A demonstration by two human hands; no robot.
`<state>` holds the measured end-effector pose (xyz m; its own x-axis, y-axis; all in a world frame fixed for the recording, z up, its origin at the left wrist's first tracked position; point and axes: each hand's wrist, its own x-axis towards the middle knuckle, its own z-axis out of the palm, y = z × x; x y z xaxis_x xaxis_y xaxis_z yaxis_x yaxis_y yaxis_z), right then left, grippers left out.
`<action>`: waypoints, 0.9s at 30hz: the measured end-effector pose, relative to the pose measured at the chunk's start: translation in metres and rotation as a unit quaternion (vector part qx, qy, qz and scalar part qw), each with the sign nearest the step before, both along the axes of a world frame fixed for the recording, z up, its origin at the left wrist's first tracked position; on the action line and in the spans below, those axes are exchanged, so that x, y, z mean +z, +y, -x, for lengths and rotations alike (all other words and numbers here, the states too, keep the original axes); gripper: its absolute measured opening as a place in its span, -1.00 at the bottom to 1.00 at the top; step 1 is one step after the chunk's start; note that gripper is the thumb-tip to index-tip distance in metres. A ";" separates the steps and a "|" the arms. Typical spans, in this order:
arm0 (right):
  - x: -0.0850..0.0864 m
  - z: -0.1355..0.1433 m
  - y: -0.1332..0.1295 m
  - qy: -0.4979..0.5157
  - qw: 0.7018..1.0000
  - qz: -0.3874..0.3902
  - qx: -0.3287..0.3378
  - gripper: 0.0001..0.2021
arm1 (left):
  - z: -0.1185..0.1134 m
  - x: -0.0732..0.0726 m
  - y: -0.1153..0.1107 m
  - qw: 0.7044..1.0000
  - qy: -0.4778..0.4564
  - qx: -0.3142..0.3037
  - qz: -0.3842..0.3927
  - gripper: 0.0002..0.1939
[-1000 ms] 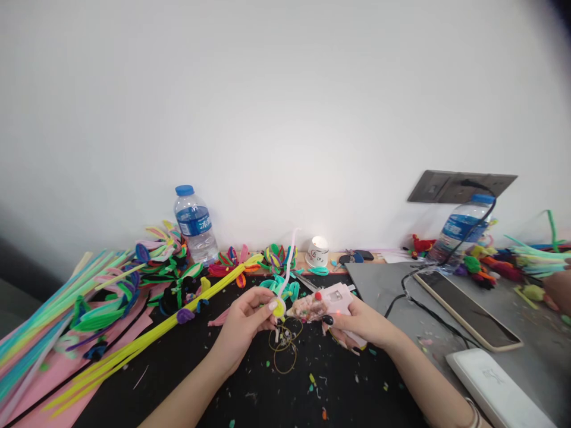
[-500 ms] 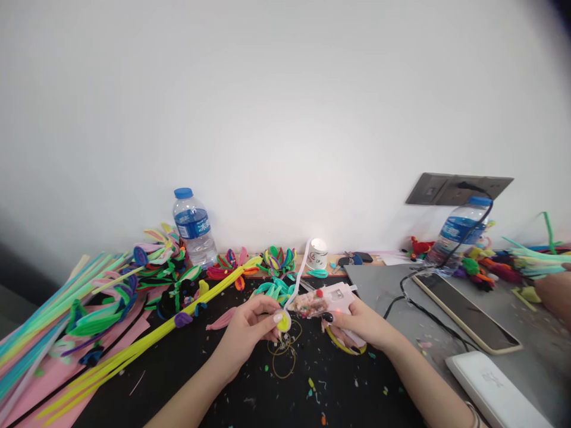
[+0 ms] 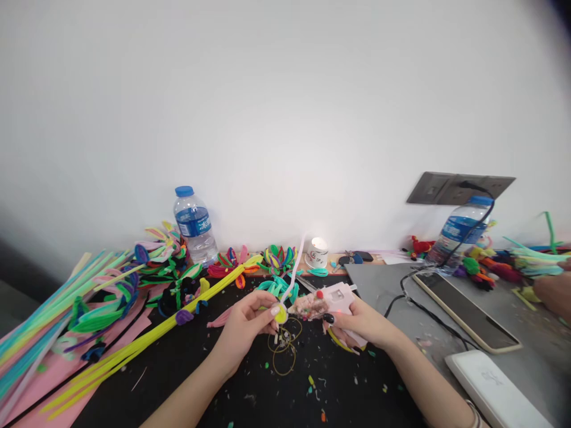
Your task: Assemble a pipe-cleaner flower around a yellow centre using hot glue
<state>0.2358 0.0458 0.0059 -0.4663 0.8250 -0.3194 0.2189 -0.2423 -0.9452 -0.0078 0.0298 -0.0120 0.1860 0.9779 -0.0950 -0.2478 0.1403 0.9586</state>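
My left hand (image 3: 253, 321) pinches a small yellow coil of pipe cleaner (image 3: 281, 314) between thumb and fingers. A pale lilac pipe cleaner (image 3: 295, 268) rises from the coil toward the wall. My right hand (image 3: 354, 324) is wrapped round a pink glue gun (image 3: 338, 296) with beads and a red ball stuck on its front part. The gun points left, its tip close to the coil; I cannot tell whether they touch. Loops of thin yellowish wire (image 3: 284, 356) lie below my left hand. Turquoise pipe-cleaner loops (image 3: 285, 288) lie just behind the coil.
Yellow pipe cleaners (image 3: 147, 339) and a multicoloured bundle (image 3: 49, 309) spread on the left. Water bottles (image 3: 194, 229) stand by the wall, near a paper cup (image 3: 317, 254). On the right are a phone (image 3: 466, 312), a white power bank (image 3: 495, 386), a black cable (image 3: 439, 318) and another person's hand (image 3: 553, 292).
The coil has moved slightly left and up in my left hand, and the lilac pipe cleaner's upper end has shifted left. My right hand keeps its hold on the glue gun.
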 end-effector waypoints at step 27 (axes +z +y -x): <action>-0.004 -0.003 0.002 0.006 1.000 -0.015 0.007 -0.70 | -0.001 0.003 -0.001 1.000 0.018 -0.013 0.000 -0.79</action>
